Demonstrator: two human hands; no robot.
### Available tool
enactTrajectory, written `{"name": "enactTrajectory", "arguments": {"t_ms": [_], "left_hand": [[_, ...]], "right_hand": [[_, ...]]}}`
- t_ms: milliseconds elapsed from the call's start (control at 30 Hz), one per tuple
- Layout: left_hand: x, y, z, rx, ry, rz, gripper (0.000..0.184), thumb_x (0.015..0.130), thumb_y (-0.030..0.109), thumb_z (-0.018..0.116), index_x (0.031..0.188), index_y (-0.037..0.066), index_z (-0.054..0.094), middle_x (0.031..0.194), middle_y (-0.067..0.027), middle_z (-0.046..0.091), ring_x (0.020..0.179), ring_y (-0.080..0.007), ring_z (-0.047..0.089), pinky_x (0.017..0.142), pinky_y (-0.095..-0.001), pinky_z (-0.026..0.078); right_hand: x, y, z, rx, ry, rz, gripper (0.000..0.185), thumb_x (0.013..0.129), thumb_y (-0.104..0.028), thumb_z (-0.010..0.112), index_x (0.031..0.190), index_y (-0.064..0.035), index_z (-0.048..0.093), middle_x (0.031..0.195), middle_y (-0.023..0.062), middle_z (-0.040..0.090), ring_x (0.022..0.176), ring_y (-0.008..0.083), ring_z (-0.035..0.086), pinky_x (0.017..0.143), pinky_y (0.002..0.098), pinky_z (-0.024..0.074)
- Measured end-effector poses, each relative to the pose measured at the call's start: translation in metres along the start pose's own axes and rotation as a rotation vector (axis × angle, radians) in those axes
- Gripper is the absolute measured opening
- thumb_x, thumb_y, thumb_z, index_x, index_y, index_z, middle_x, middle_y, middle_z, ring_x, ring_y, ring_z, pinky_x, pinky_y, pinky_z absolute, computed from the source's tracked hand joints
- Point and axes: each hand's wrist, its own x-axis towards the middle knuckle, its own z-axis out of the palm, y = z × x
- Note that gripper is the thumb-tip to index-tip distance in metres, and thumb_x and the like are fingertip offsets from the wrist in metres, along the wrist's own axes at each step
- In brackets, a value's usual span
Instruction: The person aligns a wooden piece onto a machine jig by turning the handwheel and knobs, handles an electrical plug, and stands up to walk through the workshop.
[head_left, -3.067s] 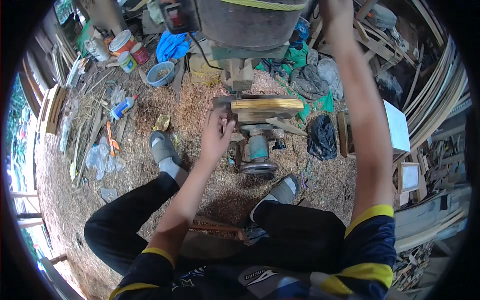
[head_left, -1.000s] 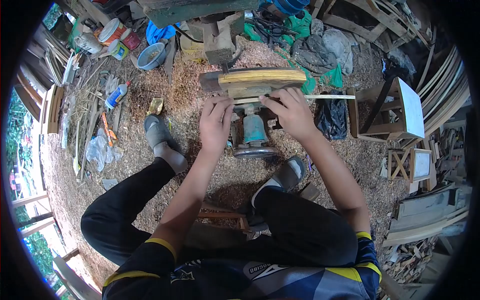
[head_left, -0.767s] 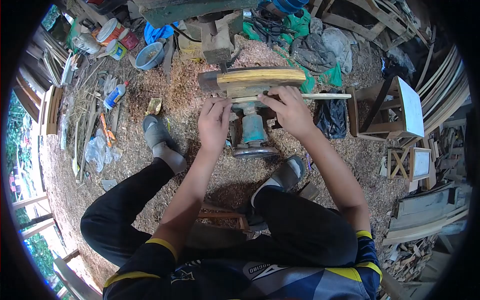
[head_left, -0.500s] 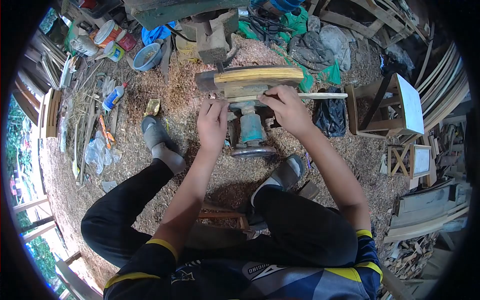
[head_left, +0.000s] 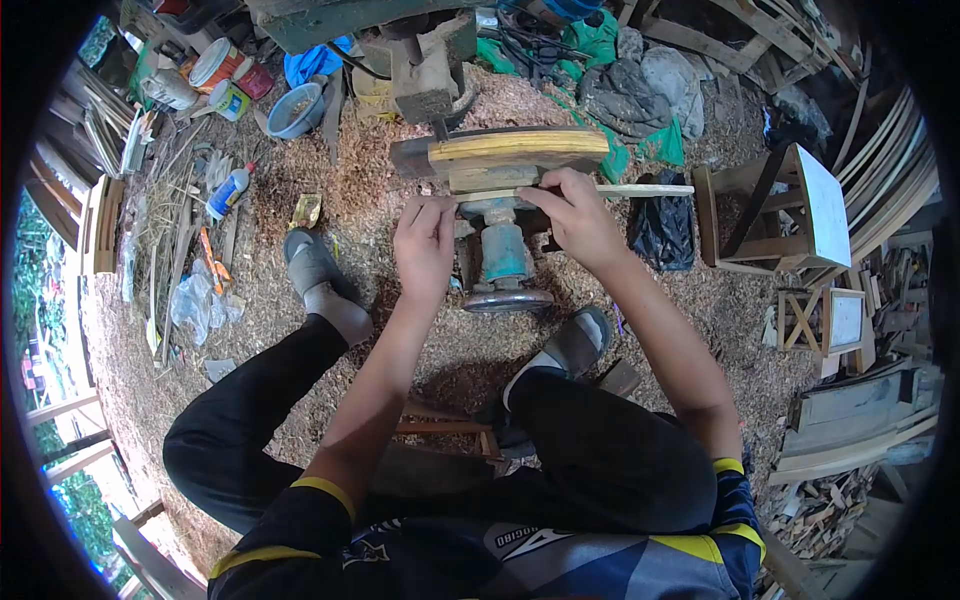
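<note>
A thin pale wooden strip (head_left: 645, 190) lies crosswise in front of me, its long end sticking out to the right past my right hand. My left hand (head_left: 424, 245) is closed at the strip's left end, fingertips pinched together. My right hand (head_left: 580, 222) pinches the strip near its middle with thumb and fingers. Just behind the strip is a wooden piece with a yellowish edge (head_left: 518, 148), mounted on the machine. Below the strip, between my hands, stands a worn green metal machine part (head_left: 503, 250) with a round handwheel (head_left: 508, 300).
A dusty machine head (head_left: 422, 85) stands beyond. Wood shavings cover the ground around my feet. At left lie a glue bottle (head_left: 230, 192) and a blue basin (head_left: 296, 110). A wooden stool frame (head_left: 770, 215) and a black bag (head_left: 660, 228) are at right, with stacked boards beyond.
My right hand's fingers have shifted slightly on the strip. My left hand and the strip stay almost in place.
</note>
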Motion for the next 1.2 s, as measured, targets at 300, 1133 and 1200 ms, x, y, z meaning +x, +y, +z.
{"name": "enactTrajectory", "arguments": {"t_ms": [300,1133,1200], "left_hand": [[-0.001,0.002,0.0,0.016,-0.024,-0.016,0.006,0.095,-0.006,0.074,0.099,-0.001,0.074,0.1,-0.0161,0.073,0.095,-0.032,0.072,0.086,-0.0393,0.057],[-0.105,0.039,0.008,-0.472,0.177,-0.188,0.039,0.112,0.036,0.047,0.117,-0.002,0.056,0.121,-0.0212,0.055,0.116,-0.0369,0.054,0.107,-0.0482,0.041],[-0.067,0.053,-0.004,-0.379,0.14,-0.047,0.034,0.111,0.03,0.046,0.12,-0.002,0.054,0.126,-0.0208,0.054,0.119,-0.0346,0.053,0.11,-0.0473,0.039]], "right_hand": [[0.004,0.002,-0.006,-0.005,-0.011,-0.02,0.044,0.079,0.006,0.069,0.12,-0.009,0.076,0.111,0.0125,0.062,0.107,0.0361,0.064,0.095,0.0466,0.0512],[0.002,0.0,-0.006,0.081,0.038,0.047,0.038,0.084,0.01,0.067,0.117,-0.006,0.077,0.114,0.015,0.064,0.107,0.0368,0.065,0.094,0.0457,0.053],[0.003,0.001,-0.007,0.075,0.038,0.038,0.038,0.084,0.01,0.066,0.117,-0.0064,0.077,0.115,0.0147,0.065,0.107,0.0374,0.065,0.094,0.046,0.053]]}}
